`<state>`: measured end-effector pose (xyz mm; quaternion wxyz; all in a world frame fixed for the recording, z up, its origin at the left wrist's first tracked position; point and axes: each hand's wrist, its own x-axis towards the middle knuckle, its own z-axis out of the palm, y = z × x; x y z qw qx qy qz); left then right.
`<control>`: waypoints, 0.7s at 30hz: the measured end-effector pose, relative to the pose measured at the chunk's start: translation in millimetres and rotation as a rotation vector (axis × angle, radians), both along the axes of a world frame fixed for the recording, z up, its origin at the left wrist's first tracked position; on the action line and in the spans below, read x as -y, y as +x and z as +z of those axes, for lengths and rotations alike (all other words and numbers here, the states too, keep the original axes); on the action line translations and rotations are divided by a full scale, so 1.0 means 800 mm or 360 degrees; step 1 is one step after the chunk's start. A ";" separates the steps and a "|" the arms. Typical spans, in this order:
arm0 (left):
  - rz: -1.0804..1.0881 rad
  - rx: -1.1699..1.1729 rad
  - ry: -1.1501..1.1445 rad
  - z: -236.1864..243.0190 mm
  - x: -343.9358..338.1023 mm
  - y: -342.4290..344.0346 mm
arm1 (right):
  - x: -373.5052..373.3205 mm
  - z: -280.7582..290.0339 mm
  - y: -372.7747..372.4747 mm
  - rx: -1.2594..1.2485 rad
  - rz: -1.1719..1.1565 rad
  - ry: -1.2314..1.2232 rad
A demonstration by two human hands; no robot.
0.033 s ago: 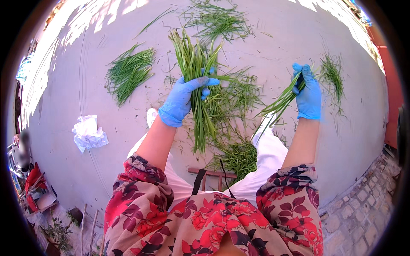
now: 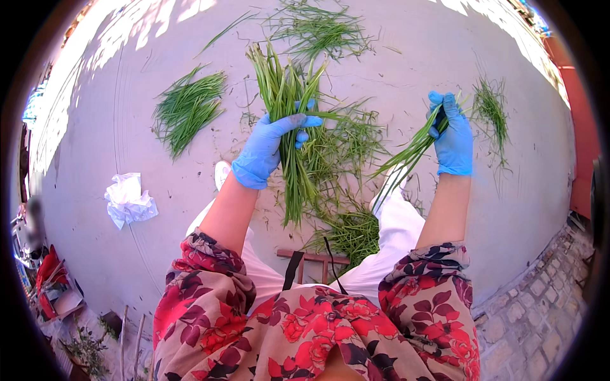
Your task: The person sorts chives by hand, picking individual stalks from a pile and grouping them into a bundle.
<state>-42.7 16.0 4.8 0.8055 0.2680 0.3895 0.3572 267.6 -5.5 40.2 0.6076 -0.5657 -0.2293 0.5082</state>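
My left hand (image 2: 267, 146), in a blue glove, is closed around a thick, upright bundle of long green leafy stalks (image 2: 288, 197), their paler ends uppermost. My right hand (image 2: 452, 136), also gloved in blue, grips a thinner bunch of stalks (image 2: 406, 155) that trails down to the lower left. Between and below the hands, a scattered pile of green stalks (image 2: 337, 146) lies on the concrete ground, with a denser heap (image 2: 349, 235) between my legs.
Separate piles of stalks lie at left (image 2: 187, 111), top (image 2: 324, 32) and right (image 2: 491, 114). A crumpled white bag (image 2: 130, 200) is left of me. A low reddish frame (image 2: 311, 257) is between my legs; a red structure (image 2: 575, 159) edges the right, clutter (image 2: 54, 286) the lower left.
The whole view has shifted very slightly. Both hands hold the same bunches in nearly the same places.
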 end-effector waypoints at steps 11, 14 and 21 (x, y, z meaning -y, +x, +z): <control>-0.0112 -0.0025 0.0059 -0.002 0.007 0.026 | 0.000 0.002 -0.054 0.0080 0.0581 -0.0152; -0.0119 0.0034 0.0145 -0.003 0.012 0.038 | 0.002 0.002 -0.076 0.0096 0.0771 -0.0191; -0.0214 0.0038 0.0196 -0.008 0.024 0.053 | 0.004 -0.003 -0.100 0.0163 0.0791 -0.0260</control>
